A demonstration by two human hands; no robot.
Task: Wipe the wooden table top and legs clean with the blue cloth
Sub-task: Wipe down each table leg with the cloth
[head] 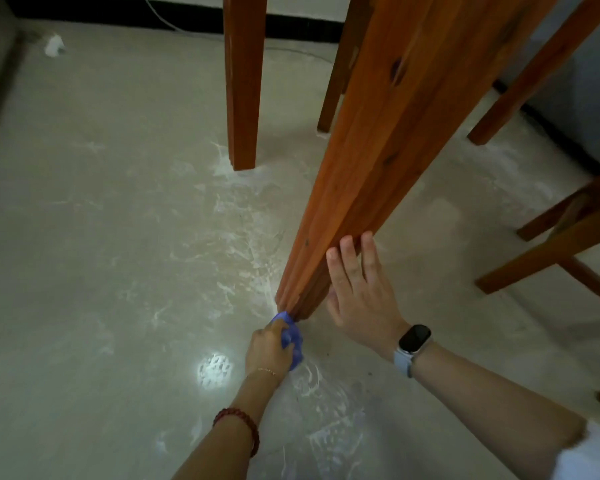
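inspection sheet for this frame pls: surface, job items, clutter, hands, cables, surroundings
Surface: grey floor, white dusty smears around the leg bases.
Job's things: blue cloth bunched at the foot of the near table leg; table top out of view.
Clutter: small white object on the floor, far left.
Hands: left hand grips the cloth; right hand rests flat on the leg, fingers straight.
Cables: white cable along the back wall.
Surroundings: far table leg; other wooden legs at right.
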